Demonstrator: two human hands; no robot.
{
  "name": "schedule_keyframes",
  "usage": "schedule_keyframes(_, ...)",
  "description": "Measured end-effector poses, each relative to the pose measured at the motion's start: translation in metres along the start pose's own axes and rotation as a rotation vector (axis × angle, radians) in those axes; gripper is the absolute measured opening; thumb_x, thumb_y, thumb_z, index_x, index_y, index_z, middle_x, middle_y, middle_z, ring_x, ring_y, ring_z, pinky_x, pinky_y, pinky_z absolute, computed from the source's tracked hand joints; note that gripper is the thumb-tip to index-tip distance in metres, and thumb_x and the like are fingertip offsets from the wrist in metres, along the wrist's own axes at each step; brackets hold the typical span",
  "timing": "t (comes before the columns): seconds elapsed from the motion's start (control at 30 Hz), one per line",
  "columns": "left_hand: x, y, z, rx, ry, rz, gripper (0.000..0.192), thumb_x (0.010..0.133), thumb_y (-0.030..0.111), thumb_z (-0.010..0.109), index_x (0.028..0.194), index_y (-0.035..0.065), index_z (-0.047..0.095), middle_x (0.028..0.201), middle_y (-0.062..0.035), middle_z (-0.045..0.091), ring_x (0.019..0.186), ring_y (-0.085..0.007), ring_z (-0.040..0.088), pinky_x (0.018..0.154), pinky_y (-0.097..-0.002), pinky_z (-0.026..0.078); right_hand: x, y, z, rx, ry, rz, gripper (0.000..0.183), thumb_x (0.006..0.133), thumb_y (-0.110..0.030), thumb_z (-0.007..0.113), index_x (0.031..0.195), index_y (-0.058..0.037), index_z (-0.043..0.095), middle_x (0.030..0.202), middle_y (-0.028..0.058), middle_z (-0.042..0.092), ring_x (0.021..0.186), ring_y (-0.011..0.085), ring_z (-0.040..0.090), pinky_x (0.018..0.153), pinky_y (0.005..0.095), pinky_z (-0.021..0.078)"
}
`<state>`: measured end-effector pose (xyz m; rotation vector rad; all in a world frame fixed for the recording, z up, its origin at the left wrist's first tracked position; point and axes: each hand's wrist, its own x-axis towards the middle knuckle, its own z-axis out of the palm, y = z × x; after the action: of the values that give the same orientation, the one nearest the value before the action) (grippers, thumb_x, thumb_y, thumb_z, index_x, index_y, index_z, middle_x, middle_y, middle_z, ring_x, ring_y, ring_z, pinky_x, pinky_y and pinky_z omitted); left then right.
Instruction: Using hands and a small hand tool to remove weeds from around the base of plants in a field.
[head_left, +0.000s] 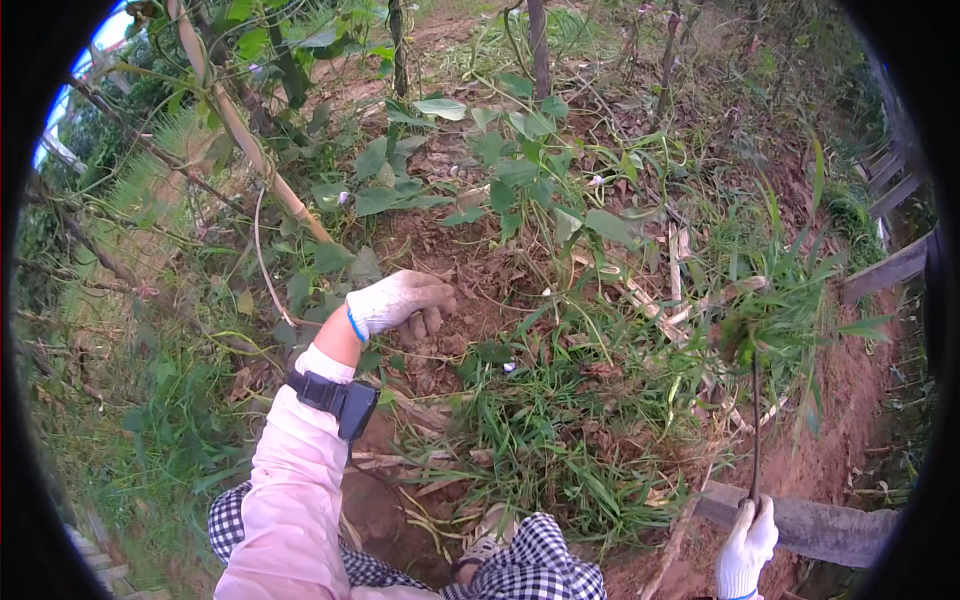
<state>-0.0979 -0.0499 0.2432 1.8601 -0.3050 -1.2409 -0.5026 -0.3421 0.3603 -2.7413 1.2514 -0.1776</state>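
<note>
My left hand (401, 301), in a soil-stained white knit glove, reaches over the bare reddish soil (431, 356). Its fingers bend downward, a little apart, and nothing shows in them. At the lower right, my right hand (746, 547) wears a similar glove and grips a thin, dark, rod-like tool (756, 427) that points away from me. A clump of grass (757, 322) covers the tool's far end, so its head is hidden. Between my hands lies a patch of green grass and weeds (555, 442) mixed with dry stalks.
A slanting bamboo pole (247, 142) wrapped in vines stands left of my left hand. Leafy vines (517, 172) spread ahead among upright stakes (538, 52). Wooden planks (802, 523) edge the slope at right. My shoe (484, 544) and checked trousers (532, 562) are below.
</note>
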Motion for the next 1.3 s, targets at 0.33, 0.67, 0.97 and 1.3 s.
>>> schedule_keyframes(0.33,0.152,-0.085,0.039,0.287,0.603,0.288,0.041,0.078,0.017,0.053,0.118,0.0066,0.051,0.101,-0.0185,0.061,0.085,-0.0286,0.063,0.080,-0.0384,0.048,-0.019,0.045,0.058,-0.032,-0.191,-0.068,0.032,0.094,-0.024,0.041,0.096,0.0034,0.058,0.087,0.0198,0.060,0.078,0.0322,0.054,0.071,0.0392,0.0422)
schedule_keyframes(0.67,0.330,-0.148,0.009,0.496,0.604,0.524,0.035,0.084,0.021,0.046,0.112,0.0004,0.051,0.109,-0.0249,0.055,0.101,-0.0383,0.053,0.087,-0.0425,0.042,-0.078,0.021,0.053,0.049,-0.292,0.102,0.030,0.093,-0.022,0.040,0.087,0.0019,0.057,0.073,0.0149,0.056,0.064,0.0271,0.049,0.060,0.0369,0.0396)
schedule_keyframes(0.97,0.214,-0.157,0.100,-0.166,0.618,0.241,0.030,0.090,0.027,0.041,0.088,0.0036,0.059,0.067,-0.0077,0.060,0.059,-0.0160,0.056,0.055,-0.0310,0.044,-0.062,-0.018,0.032,-0.091,-0.137,0.110,0.029,0.093,-0.022,0.040,0.096,0.0022,0.057,0.080,0.0150,0.059,0.071,0.0281,0.054,0.067,0.0363,0.0423)
schedule_keyframes(1.3,-0.020,-0.129,0.186,0.392,-0.385,0.532,0.065,0.080,0.032,0.056,0.135,0.0086,0.030,0.114,-0.0178,0.052,0.094,-0.0359,0.056,0.081,-0.0431,0.046,-0.040,-0.054,0.028,0.114,-0.082,-0.011,0.033,0.087,-0.016,0.047,0.110,0.0058,0.054,0.097,0.0198,0.062,0.087,0.0315,0.060,0.076,0.0388,0.0470)
